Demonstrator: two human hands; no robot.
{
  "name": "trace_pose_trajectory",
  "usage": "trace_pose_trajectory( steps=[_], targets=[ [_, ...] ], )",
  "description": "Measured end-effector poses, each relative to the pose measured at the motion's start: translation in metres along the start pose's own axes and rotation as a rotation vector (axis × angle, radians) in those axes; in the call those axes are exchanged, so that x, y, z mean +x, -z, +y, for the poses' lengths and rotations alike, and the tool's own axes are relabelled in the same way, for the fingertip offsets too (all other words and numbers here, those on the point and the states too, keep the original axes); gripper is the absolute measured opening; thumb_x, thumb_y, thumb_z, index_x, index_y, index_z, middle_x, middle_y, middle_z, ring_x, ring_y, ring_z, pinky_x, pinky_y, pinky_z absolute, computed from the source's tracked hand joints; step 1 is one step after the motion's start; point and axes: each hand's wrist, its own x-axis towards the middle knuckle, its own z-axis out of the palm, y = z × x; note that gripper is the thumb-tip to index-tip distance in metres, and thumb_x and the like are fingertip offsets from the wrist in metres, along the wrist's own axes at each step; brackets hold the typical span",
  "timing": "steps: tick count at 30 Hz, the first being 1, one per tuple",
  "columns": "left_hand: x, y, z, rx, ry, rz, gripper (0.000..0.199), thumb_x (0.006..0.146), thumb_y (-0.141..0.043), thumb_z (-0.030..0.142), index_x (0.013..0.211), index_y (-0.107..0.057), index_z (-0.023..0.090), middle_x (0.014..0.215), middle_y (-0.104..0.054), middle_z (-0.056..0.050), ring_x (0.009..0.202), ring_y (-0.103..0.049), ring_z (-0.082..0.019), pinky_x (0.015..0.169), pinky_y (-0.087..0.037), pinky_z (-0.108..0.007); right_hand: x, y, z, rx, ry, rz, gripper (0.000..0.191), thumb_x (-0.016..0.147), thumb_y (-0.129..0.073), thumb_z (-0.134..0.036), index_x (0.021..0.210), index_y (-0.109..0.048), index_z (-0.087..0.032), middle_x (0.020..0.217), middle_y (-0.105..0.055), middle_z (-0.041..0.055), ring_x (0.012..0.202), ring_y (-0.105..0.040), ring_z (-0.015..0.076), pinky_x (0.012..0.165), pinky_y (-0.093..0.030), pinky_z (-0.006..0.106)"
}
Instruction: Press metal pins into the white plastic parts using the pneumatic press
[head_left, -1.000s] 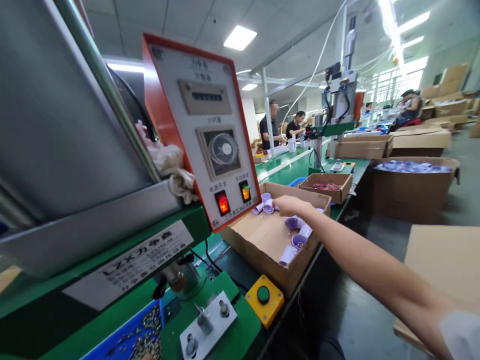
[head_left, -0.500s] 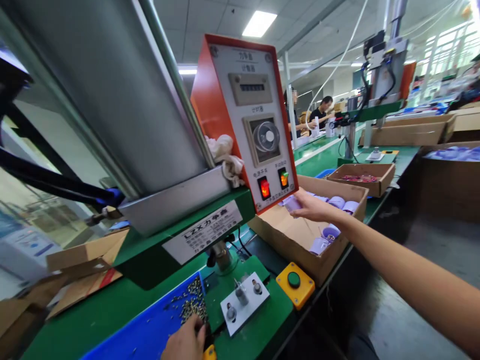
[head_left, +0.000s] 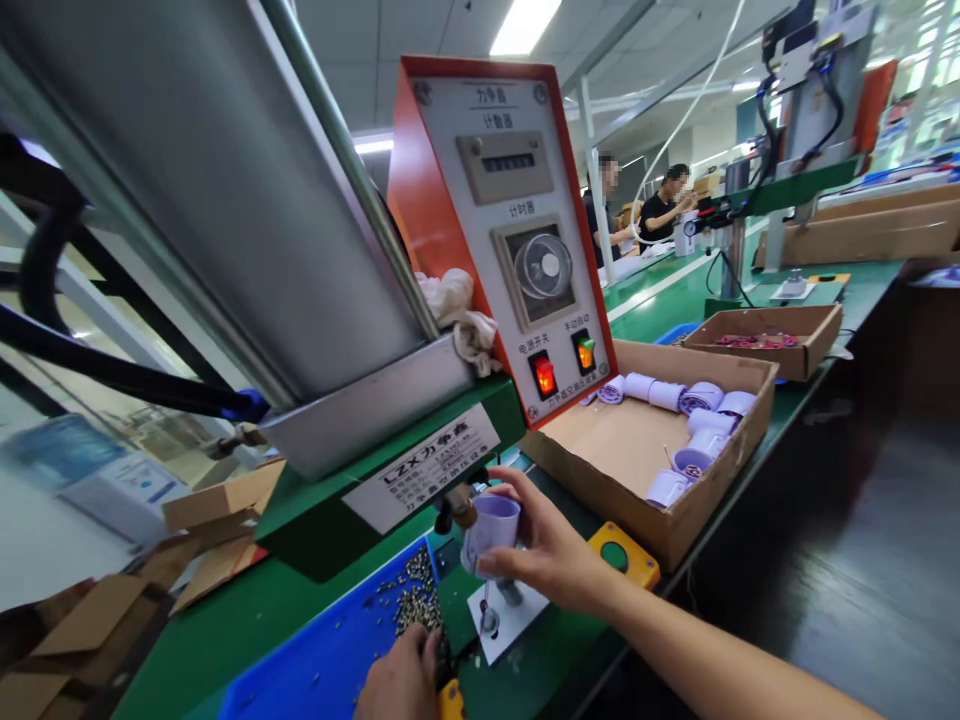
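My right hand point(head_left: 536, 545) is wrapped round a lilac plastic cup-shaped housing point(head_left: 495, 520). It holds the housing over the metal fixture plate point(head_left: 517, 620), just below the press ram point(head_left: 459, 505). A thin wire with a small end hangs from the housing in front of the plate. My left hand point(head_left: 405, 675) is closed at the right end of the blue tray point(head_left: 315, 645), its fingertips down by a pile of small brassy metal pieces point(head_left: 418, 600). Whatever those fingers pinch is hidden.
An orange control box point(head_left: 510, 240) with lit switches rises beside the press. Right of it stands a cardboard box point(head_left: 585, 455) with several lilac housings point(head_left: 705, 440). A yellow button box point(head_left: 626, 555) sits near the bench edge. Two people work farther back.
My right hand has come from the cardboard box to the fixture, bringing the lilac housing under the ram. My left hand stays at the metal pieces. The view has shifted slightly.
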Motion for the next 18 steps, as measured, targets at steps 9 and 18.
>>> trace_pose_trajectory(
  steps=[9,18],
  targets=[
    [-0.001,0.002,0.003,-0.023,-0.008,0.022,0.026,0.094,-0.032,0.025,0.085,-0.056,0.024,0.089,-0.073,-0.005,0.085,-0.067,-0.021,0.070,-0.040,-0.028,0.006,0.012,-0.025,-0.555,0.080,-0.171,0.086,0.066,-0.081,-0.028,0.141,-0.039,-0.024,0.110,-0.066,0.0052,0.088,-0.063,0.0188,0.081,-0.051,0.032],
    [-0.009,0.004,-0.001,-0.125,-0.010,0.139,0.031,0.092,-0.032,0.027,0.097,-0.062,0.026,0.097,-0.073,-0.004,0.090,-0.067,-0.021,0.072,-0.044,-0.029,-0.014,0.008,0.001,-0.670,0.115,-0.216,0.088,0.068,-0.078,-0.021,0.145,-0.035,-0.022,0.134,-0.056,0.0105,0.121,-0.055,0.0248,0.101,-0.043,0.037]
  ],
)
